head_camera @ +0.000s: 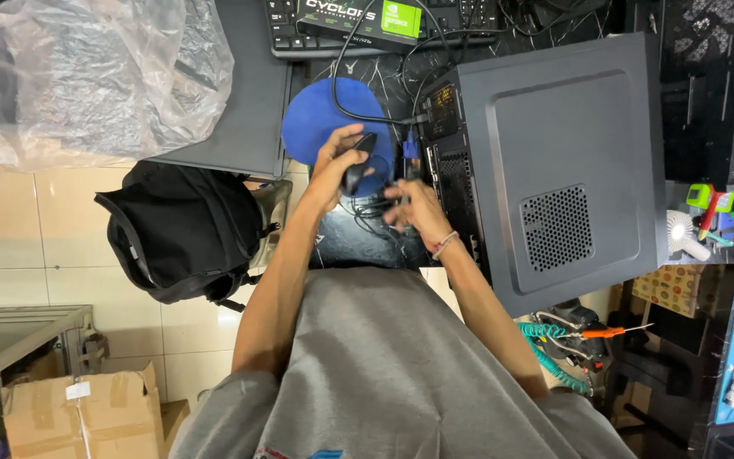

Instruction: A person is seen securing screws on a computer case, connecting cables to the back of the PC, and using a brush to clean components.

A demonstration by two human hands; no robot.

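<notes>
My left hand (pixel 335 167) grips a black computer mouse (pixel 358 165) above a round blue mouse pad (pixel 316 119). My right hand (pixel 411 211) is just to the right, fingers closed around thin black cables (pixel 375 206) near the rear panel of a black desktop computer case (pixel 562 161). The case lies on its side on the dark desk, its rear ports facing my hands. A black cable (pixel 341 81) runs from the case's back across the mouse pad towards the keyboard.
A black keyboard (pixel 299 38) with a green-and-black box (pixel 358 17) on it lies at the top. A clear plastic bag (pixel 87 76) and a black backpack (pixel 184 229) are on the left. Cardboard boxes (pixel 78 412) sit below left. Tools and a teal coiled cord (pixel 554 353) lie to the right.
</notes>
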